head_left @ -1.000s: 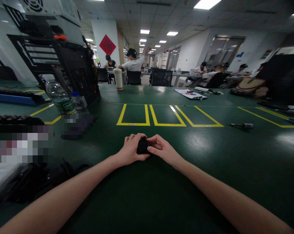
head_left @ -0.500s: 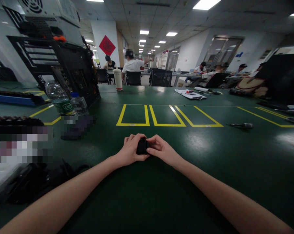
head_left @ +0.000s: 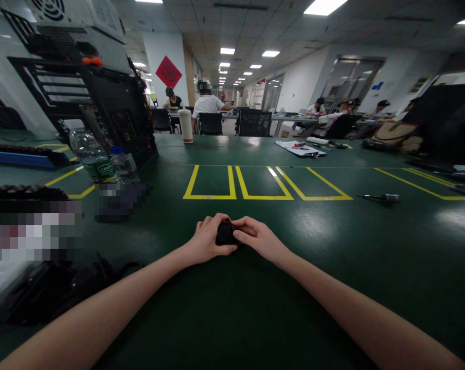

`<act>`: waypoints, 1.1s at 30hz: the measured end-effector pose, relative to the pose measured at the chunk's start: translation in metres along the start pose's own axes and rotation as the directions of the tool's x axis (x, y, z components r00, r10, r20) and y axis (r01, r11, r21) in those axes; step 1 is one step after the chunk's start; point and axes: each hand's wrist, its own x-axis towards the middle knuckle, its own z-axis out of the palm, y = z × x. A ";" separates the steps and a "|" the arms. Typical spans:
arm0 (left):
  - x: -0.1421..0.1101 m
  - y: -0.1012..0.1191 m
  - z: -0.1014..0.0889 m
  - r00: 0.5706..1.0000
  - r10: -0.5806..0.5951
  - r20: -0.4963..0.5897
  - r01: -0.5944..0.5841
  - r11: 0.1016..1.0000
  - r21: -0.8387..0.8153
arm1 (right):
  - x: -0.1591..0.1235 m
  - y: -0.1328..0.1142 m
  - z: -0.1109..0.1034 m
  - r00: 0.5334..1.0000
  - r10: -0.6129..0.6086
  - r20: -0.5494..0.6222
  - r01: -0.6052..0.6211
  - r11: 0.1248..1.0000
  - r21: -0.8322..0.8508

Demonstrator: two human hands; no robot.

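Closest in, at the left of the desk (head_left: 232, 318), lies a heap of dark gear (head_left: 47, 295), too dim to make out. Just beyond it, at the middle, a small black object (head_left: 224, 235) sits between the two hands, low over the desk or on it; I cannot tell which. The left hand (head_left: 206, 241) curls around its left side, thumb near and fingers far, while the right hand (head_left: 261, 240) pinches its right side with thumb and fingertips. As far as shows, the grip is made and the handling is in progress; letting go is not yet done, and covering fingers hide whether anything on the object is finished. Farther off come a screwdriver (head_left: 389, 198), yellow tape outlines (head_left: 209, 197), a clipboard (head_left: 300, 150) and a white cup (head_left: 186, 127).
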 end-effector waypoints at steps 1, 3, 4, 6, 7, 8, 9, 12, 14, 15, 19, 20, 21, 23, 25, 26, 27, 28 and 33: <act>0.000 0.001 0.000 1.000 -0.011 0.004 0.011 1.000 -0.009 | 0.000 0.000 0.000 1.000 0.002 -0.011 -0.003 1.000 -0.019; 0.001 0.001 0.000 1.000 -0.027 0.011 0.028 0.999 -0.016 | 0.000 0.001 0.000 1.000 -0.001 -0.013 0.000 0.999 -0.049; 0.001 0.001 0.000 0.999 -0.033 0.012 0.033 0.999 -0.015 | 0.000 0.001 -0.001 1.000 -0.003 -0.012 0.002 0.998 -0.061; 0.002 -0.001 0.002 0.999 -0.034 0.003 0.034 0.999 -0.008 | 0.001 0.001 -0.001 1.000 0.004 -0.014 -0.005 0.997 -0.080; 0.002 -0.003 0.003 0.999 -0.034 -0.008 0.034 0.999 -0.003 | 0.001 0.001 -0.001 1.000 0.012 -0.013 -0.013 0.996 -0.092; 0.003 -0.004 0.003 0.999 -0.030 -0.020 0.030 1.000 0.003 | 0.001 0.002 -0.002 1.000 0.019 -0.009 -0.019 0.995 -0.101; 0.003 -0.006 0.004 0.999 -0.021 -0.029 0.021 1.000 0.008 | 0.001 0.002 -0.002 1.000 0.021 -0.001 -0.021 0.994 -0.105; 0.003 -0.009 0.007 0.999 0.011 -0.046 -0.010 1.000 0.023 | 0.001 0.002 -0.002 1.000 0.000 0.028 0.003 0.996 -0.094; 0.003 -0.012 0.009 0.998 0.017 -0.060 -0.015 0.999 0.031 | 0.001 0.001 -0.003 0.999 -0.013 0.034 0.016 0.996 -0.083; 0.003 -0.013 0.010 0.997 0.016 -0.070 -0.013 0.999 0.036 | 0.001 0.000 -0.003 0.999 -0.016 0.039 0.018 0.997 -0.074; 0.004 -0.016 0.013 0.997 0.029 -0.074 -0.026 0.999 0.048 | 0.001 0.000 -0.005 0.998 -0.026 0.065 0.027 1.000 -0.012; 0.005 -0.016 0.012 0.997 0.036 -0.070 -0.033 0.998 0.047 | 0.002 0.001 -0.005 0.997 -0.028 0.067 0.028 1.000 0.001; 0.005 -0.016 0.012 0.997 0.041 -0.065 -0.038 0.998 0.043 | 0.002 0.001 -0.005 0.997 -0.030 0.068 0.030 1.000 0.008; 0.005 -0.015 0.011 0.998 0.041 -0.057 -0.039 0.999 0.032 | 0.003 0.001 -0.005 0.997 -0.035 0.064 0.034 0.999 0.011; 0.005 -0.015 0.009 0.998 0.033 -0.052 -0.032 0.999 0.022 | 0.002 0.001 -0.004 0.998 -0.037 0.058 0.037 0.999 -0.005; 0.005 -0.015 0.009 0.998 0.030 -0.050 -0.029 0.999 0.018 | 0.001 0.000 -0.004 0.998 -0.036 0.055 0.037 0.999 -0.018; 0.004 -0.014 0.008 0.998 0.028 -0.048 -0.027 1.000 0.015 | 0.001 0.000 -0.004 0.998 -0.037 0.050 0.039 0.999 -0.036; 0.004 -0.014 0.008 0.999 0.027 -0.045 -0.027 1.000 0.010 | 0.000 -0.001 -0.003 0.998 -0.041 0.045 0.043 0.997 -0.056; 0.004 -0.016 0.008 0.999 0.025 -0.028 -0.025 1.000 -0.005 | -0.001 -0.002 -0.003 0.997 -0.060 0.053 0.063 0.996 -0.058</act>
